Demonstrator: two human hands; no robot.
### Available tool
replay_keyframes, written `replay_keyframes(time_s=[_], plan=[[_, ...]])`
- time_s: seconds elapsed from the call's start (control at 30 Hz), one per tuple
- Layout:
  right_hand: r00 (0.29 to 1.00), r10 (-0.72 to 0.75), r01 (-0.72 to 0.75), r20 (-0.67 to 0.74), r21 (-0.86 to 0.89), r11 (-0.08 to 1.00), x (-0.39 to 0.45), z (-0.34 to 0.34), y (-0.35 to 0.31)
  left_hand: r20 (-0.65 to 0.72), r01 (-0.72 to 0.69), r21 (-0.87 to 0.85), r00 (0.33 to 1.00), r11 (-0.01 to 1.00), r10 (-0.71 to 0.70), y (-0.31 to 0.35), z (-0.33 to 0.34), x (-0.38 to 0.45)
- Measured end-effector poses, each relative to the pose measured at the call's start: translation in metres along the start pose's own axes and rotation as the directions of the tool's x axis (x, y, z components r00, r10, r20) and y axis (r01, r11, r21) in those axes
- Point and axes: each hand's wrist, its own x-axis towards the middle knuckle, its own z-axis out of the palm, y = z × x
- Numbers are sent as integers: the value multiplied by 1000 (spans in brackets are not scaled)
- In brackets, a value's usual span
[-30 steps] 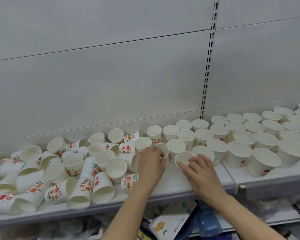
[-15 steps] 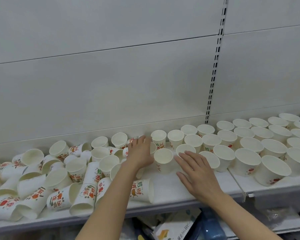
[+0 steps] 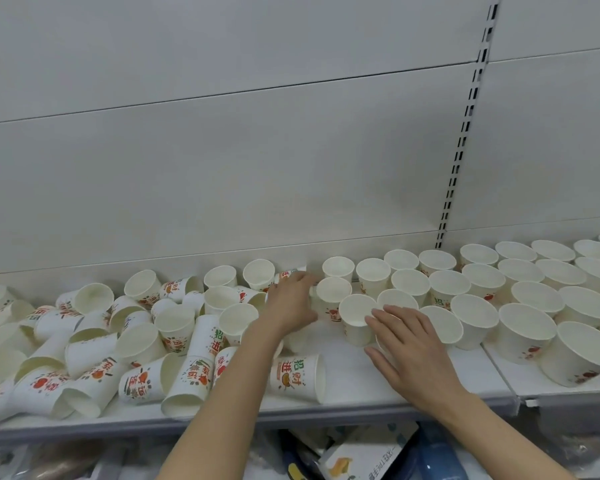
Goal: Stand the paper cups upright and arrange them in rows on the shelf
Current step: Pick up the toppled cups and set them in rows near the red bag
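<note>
Here the left hand grasps an upright white printed paper cup on the white metal shelf; the right hand, fingers relaxed, touches another upright cup.

You're standing in a shop aisle: a white metal shelf with a slotted upright on bare back panels (packaged goods sit on the tier below).
</note>
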Motion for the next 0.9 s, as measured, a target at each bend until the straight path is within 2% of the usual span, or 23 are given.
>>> replay_keyframes(time_s=[0.1,0.17,0.27,0.33,0.4,0.47,0.53,0.63,0.73,0.9], plan=[[995,-49,54,-86,58,997,-1,-5,-32,-74,63,-35,995,997,-65,-27,-21,-34],[998,-22,32,-65,153,988,-8,-3,-63,-67,86,-88,994,992,-92,-38,-25,-66],[970,189,-229,154,302,925,-15,8,-102,11,72,-32,997,997,-72,-44,-10,-99],[901,337,-417,274,328,848,-12,17,-118,-60,54,-3,997,999,-55,-47,3,-103],[824,455,-560,338,365,744,-5,19,-129,-134,48,-9,990,999,-49,-48,8,-102],[782,519,-623,344,442,646,0,18,-133,-184,40,-10,982,999,-41,-52,8,-101],[794,543,-602,275,480,638,-2,11,-133,-266,13,-59,964,998,-28,-55,8,-103],[873,488,-442,19,455,773,-9,-2,-134,-361,-112,-237,932,965,20,-46,7,-106],[869,464,-364,-174,412,835,-16,-10,-135,-332,-254,-330,933,909,140,-24,19,-101],[833,450,-383,-321,253,889,-28,-27,-131,-237,-285,-346,948,894,211,1,45,-78]])
